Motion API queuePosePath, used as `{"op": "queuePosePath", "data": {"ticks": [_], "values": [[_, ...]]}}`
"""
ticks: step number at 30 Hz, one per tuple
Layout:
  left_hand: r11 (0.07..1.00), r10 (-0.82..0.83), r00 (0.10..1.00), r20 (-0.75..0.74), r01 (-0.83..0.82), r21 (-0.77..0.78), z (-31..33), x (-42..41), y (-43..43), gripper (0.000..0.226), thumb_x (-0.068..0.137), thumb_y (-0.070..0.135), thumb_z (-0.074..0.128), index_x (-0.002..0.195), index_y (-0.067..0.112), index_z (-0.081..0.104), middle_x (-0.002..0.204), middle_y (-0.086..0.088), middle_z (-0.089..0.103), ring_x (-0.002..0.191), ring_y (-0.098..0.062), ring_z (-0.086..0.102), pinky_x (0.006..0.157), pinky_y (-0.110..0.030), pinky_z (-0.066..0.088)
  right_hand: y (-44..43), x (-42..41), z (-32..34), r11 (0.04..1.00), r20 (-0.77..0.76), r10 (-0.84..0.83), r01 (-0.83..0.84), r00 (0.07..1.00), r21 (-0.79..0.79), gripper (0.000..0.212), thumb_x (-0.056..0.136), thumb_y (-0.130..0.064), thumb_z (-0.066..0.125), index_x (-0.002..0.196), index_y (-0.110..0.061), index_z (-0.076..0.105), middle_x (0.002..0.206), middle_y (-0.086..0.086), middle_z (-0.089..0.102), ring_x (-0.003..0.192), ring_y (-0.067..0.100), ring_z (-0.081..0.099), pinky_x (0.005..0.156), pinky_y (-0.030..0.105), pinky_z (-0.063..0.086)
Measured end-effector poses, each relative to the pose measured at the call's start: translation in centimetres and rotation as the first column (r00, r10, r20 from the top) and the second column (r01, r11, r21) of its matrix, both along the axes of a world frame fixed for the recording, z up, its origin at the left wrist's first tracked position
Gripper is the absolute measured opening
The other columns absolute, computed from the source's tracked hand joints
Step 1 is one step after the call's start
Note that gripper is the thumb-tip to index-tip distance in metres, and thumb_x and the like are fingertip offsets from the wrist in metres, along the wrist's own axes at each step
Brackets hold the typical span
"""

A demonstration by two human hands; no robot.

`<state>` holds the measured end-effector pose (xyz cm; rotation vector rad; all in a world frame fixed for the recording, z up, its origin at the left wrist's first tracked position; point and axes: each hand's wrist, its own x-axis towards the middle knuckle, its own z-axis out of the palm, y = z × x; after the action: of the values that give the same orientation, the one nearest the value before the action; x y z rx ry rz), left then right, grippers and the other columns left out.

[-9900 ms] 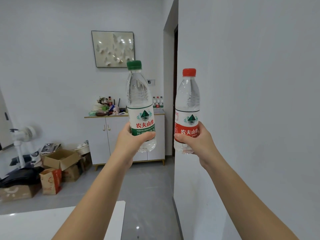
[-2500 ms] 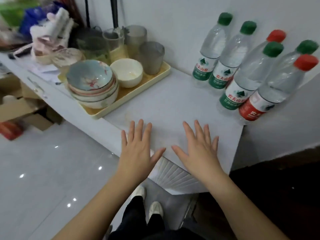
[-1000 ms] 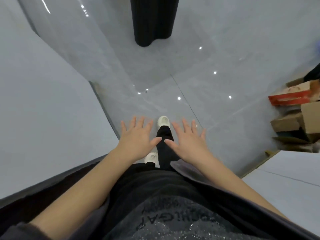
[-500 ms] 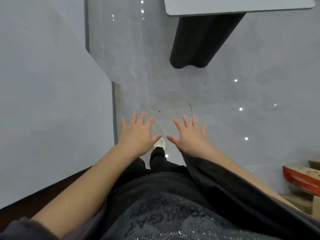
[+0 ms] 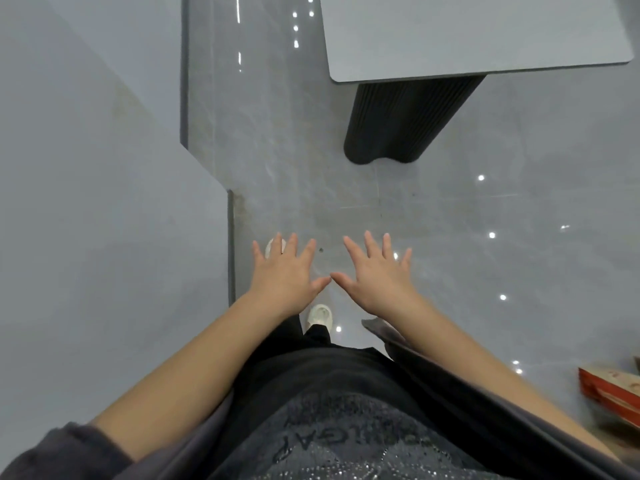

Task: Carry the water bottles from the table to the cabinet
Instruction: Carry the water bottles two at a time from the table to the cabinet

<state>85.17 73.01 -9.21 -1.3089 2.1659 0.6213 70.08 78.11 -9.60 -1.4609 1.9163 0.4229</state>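
Ahead of both empty hands (image 5: 332, 275), table (image 5: 485, 39) on dark pedestal (image 5: 405, 123).

Dim, even light; ceiling-lamp glints on glossy floor (image 5: 450, 237); edges warped.

I see the tabletop (image 5: 485, 36) at the upper right, a pale grey slab with rounded corners, its visible surface bare. It sits level on a dark ribbed pedestal (image 5: 408, 123) that stands on the glossy grey floor. I find no water bottles or cabinet anywhere in this view.
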Motion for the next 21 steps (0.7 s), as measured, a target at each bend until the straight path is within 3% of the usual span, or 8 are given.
{"op": "queuePosePath", "data": {"ticks": [12,21], "values": [[0.998,-0.028,1.000,-0.004,0.028,0.051,-2.3,-1.2,-16.5,0.074,0.095,0.064,0.028,0.155,0.027,0.005,0.164,-0.008,0.004,0.150,-0.032,-0.002,0.116,-0.061,0.001,-13.9,-2.0,-1.3,0.988,-0.073,-0.131,0.136,0.989,0.076,0.073,0.095,-0.066,0.029,0.155,-0.034,0.002,0.165,0.006,-0.005,0.149,0.035,-0.013,0.115,0.063,-0.004],[0.999,-0.039,0.999,0.013,0.039,0.030,-1.1,-0.6,-29.9,0.075,0.095,0.065,0.025,0.155,0.026,0.004,0.164,-0.007,0.004,0.150,-0.031,-0.002,0.117,-0.060,0.003,-27.4,-2.3,0.0,0.985,-0.060,-0.174,0.174,0.983,-0.010,0.074,0.095,-0.065,0.031,0.155,-0.034,0.002,0.165,0.005,-0.005,0.150,0.034,-0.012,0.116,0.063,-0.003]]}}
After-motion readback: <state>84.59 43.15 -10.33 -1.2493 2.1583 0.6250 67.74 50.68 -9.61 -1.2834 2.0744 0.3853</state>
